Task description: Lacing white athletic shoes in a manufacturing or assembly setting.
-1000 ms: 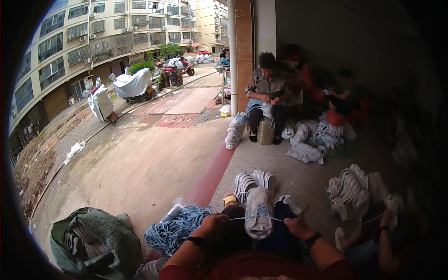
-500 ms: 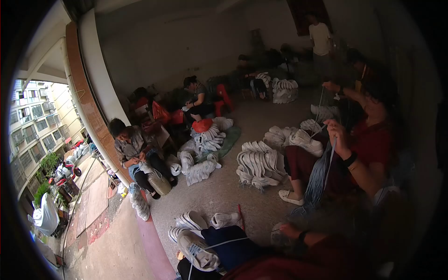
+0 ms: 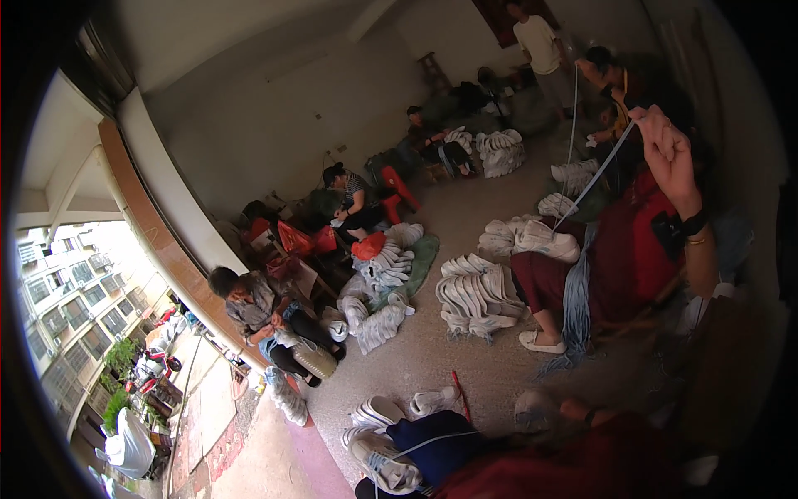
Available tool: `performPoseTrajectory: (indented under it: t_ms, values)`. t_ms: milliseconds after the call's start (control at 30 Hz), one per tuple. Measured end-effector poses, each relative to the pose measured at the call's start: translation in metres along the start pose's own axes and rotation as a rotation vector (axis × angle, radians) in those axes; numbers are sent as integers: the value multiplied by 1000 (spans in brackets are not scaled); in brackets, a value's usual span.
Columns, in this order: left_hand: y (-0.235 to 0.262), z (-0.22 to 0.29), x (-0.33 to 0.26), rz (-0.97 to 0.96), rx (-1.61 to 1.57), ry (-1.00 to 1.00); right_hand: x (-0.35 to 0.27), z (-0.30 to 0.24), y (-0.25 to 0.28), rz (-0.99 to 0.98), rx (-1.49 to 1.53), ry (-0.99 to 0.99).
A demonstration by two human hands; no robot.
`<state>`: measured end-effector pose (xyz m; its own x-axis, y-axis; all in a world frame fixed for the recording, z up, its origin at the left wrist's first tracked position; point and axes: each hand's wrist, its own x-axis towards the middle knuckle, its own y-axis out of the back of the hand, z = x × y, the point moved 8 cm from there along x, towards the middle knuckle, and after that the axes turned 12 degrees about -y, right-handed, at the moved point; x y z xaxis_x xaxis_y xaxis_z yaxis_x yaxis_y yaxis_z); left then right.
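Right hand (image 3: 573, 408) in shadow, grip cannot be told; pale lace (image 3: 440, 437) runs from white shoe (image 3: 401, 476) across navy trouser leg (image 3: 445, 456)

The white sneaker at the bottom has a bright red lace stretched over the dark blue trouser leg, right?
Not quite: the lace is pale, not bright red. The head view shows it stretched from the white sneaker over the dark blue trouser leg.
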<state>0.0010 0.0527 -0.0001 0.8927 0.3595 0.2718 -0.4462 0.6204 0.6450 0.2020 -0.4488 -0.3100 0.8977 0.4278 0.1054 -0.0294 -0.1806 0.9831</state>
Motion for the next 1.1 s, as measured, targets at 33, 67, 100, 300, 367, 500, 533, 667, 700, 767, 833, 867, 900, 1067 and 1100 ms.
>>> performPoseTrajectory:
  t_ms: [33, 67, 100, 300, 367, 500, 533, 667, 700, 767, 833, 867, 900, 1067, 1100]
  values:
    - [-1, 9, 8, -12, 4, -20, -5, 4, -1, 85, 39, -15]
    - [-3, 18, 14, -23, 10, -44, -5, 6, -13, 42, -29, -34]
    - [-4, 27, 21, -35, 17, -63, -9, 7, -19, 68, -81, -17]
    - [-20, 76, 51, -112, 56, -162, -18, 12, -78, -154, -215, -89]
    - [-24, 88, 59, -131, 65, -186, -20, 15, -95, -292, -57, -198]
    - [-32, 101, 70, -161, 69, -205, -21, 8, -108, -389, 22, -253]
    - [-34, 103, 72, -167, 69, -207, -21, 6, -109, -404, 36, -261]
    - [-40, 111, 82, -192, 73, -221, -16, -2, -105, -430, 81, -267]
    - [-41, 113, 84, -197, 67, -224, -15, -3, -104, -436, 89, -269]
    - [-44, 115, 87, -203, 66, -225, -12, -5, -102, -442, 103, -273]
    - [-46, 117, 90, -211, 58, -228, -11, -6, -101, -449, 118, -276]
    - [-48, 118, 91, -214, 56, -226, -10, -6, -101, -453, 124, -280]
    - [-49, 118, 91, -218, 51, -226, -10, -7, -101, -455, 128, -285]
    - [-55, 117, 96, -232, 28, -222, -7, -9, -100, -475, 149, -286]
    - [-56, 117, 97, -233, 24, -221, -7, -10, -100, -479, 153, -288]
